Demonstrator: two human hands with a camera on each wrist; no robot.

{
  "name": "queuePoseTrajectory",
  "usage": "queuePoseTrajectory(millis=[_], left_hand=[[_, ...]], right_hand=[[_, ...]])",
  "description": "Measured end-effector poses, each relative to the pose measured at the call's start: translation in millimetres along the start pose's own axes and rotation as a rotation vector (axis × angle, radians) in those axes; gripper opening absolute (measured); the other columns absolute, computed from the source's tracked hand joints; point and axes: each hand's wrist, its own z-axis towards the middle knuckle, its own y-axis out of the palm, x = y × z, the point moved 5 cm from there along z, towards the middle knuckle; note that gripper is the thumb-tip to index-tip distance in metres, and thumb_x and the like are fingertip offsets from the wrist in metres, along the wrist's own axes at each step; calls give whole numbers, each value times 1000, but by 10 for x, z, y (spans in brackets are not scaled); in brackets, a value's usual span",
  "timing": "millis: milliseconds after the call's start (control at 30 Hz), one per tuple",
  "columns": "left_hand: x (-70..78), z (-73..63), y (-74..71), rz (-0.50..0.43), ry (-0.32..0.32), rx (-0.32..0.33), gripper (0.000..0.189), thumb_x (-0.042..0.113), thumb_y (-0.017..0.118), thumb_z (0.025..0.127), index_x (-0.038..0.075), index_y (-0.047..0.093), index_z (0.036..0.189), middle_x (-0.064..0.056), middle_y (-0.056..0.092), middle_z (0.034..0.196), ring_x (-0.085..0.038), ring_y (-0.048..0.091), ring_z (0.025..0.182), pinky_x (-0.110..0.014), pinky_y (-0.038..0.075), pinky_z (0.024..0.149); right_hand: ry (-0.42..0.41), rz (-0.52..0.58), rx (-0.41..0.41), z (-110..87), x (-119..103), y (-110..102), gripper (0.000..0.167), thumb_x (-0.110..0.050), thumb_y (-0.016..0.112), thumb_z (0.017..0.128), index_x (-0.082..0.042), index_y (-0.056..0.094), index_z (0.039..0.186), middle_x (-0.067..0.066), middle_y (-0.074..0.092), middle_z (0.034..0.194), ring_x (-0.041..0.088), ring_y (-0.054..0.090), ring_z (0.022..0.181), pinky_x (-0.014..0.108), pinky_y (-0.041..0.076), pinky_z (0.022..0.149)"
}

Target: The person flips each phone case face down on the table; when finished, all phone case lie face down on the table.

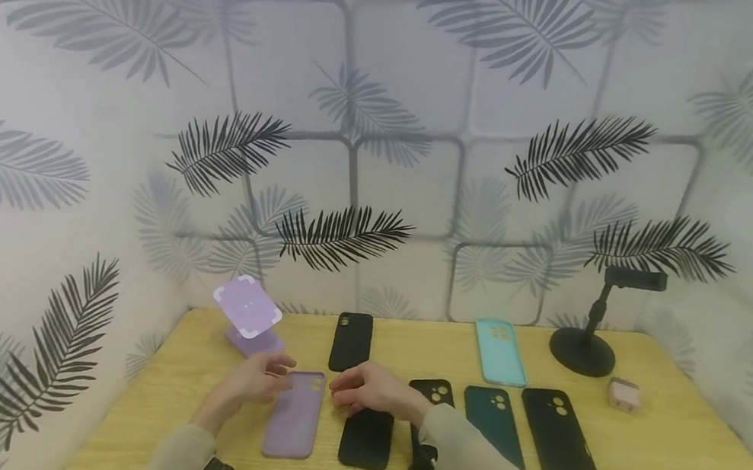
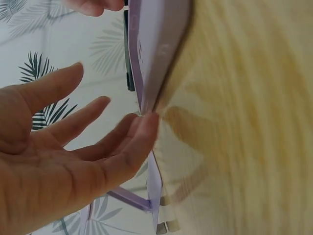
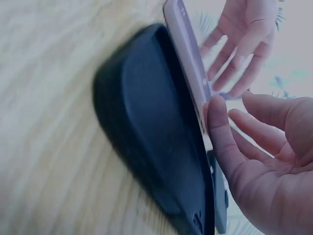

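A lilac phone case (image 1: pixel 295 420) lies on the table, its raised rim showing. My left hand (image 1: pixel 257 378) is at its upper left corner, fingers relaxed and spread; in the left wrist view the fingertips (image 2: pixel 149 127) are close to the case's end, and I cannot tell whether they touch it. My right hand (image 1: pixel 375 390) hovers over the top of a black phone case (image 1: pixel 366 443) with loosely bent fingers. In the right wrist view the fingertips (image 3: pixel 216 105) are beside the lilac case (image 3: pixel 188 54), contact unclear. Neither hand holds anything.
Another black case (image 1: pixel 350 341) lies behind. To the right are a black case (image 1: pixel 432 391) partly under my forearm, a dark green case (image 1: pixel 493 422), another black case (image 1: pixel 561 438) and a turquoise case (image 1: pixel 499 352). A lilac stand (image 1: pixel 253 345), black stand (image 1: pixel 583 351) and small pink block (image 1: pixel 624 394) stand farther out.
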Motion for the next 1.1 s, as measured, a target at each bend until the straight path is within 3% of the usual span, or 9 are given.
queuePoseTrajectory(millis=[167,300,567,800,967,1100], left_hand=[[-35,-144,28,9,-73,-41,47,6,70,87,-7,54,129,-32,53,127,-30,62,102,-40,61,73],[-41,-203,31,-44,-78,-91,46,1,68,87,-9,51,129,-31,53,123,-30,62,102,-42,62,75],[-71,-178,52,-92,-88,-107,48,-5,65,86,-10,48,131,-31,50,121,-32,63,97,-42,63,73],[-154,-137,6,-206,-108,-129,63,-6,64,86,-6,36,142,-30,51,121,-29,63,96,-43,62,75],[-168,-98,-40,-325,-58,-189,74,-4,63,89,-3,21,150,-34,50,127,-28,66,99,-45,60,84],[-145,-65,-50,-387,8,-241,73,2,61,93,-4,17,152,-34,51,130,-27,66,103,-46,58,89]], right_hand=[[51,29,-24,-80,-20,93,30,-3,67,91,9,65,118,20,70,109,30,72,87,35,62,72],[69,40,-49,-95,-25,136,27,-1,65,92,10,66,116,20,71,104,30,72,86,35,63,69],[45,53,-65,-60,-30,185,24,0,65,92,10,68,113,19,73,100,21,72,79,33,63,69],[63,89,-50,-43,-22,189,28,1,65,91,10,65,118,20,72,102,27,73,87,34,63,72],[70,108,-54,-45,-34,222,33,1,66,91,11,62,122,21,70,108,32,72,93,37,62,75],[66,130,-60,-33,-21,268,36,0,64,92,11,59,126,23,67,116,35,71,98,40,62,77]])
